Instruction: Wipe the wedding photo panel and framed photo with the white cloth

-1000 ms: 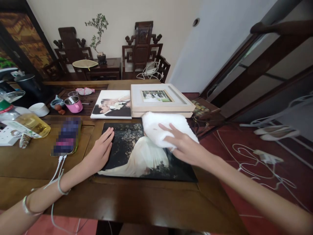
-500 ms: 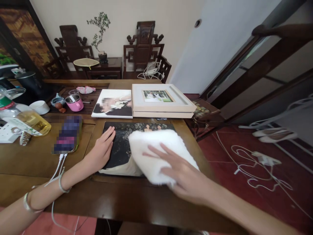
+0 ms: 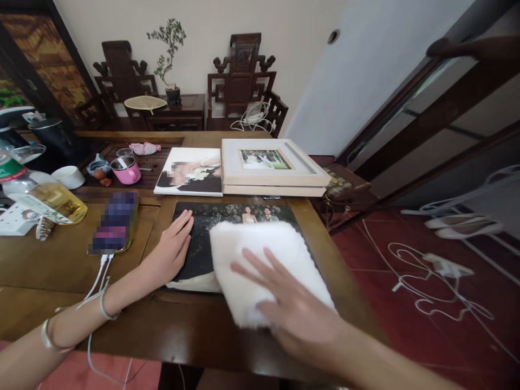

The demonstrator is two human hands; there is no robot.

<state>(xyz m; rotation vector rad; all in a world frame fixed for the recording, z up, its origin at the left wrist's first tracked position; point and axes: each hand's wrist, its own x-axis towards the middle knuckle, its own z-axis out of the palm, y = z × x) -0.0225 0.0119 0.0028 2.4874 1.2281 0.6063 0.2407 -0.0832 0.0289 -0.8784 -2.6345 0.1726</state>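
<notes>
A large dark photo print lies flat on the wooden table in front of me. My left hand rests flat on the print's left edge, fingers stretched out. My right hand presses a folded white cloth onto the near right part of the print, fingers spread over the cloth. The cloth hides most of the picture's lower half.
Behind the print lie a second photo and a pale framed picture box. To the left are a blurred phone with white cables, a bottle lying down, a pink cup and a white bowl. Cables sprawl on the red floor at right.
My right hand has dragged the white cloth from the far right of the print toward me, uncovering the top of the picture. The left hand has stayed put.
</notes>
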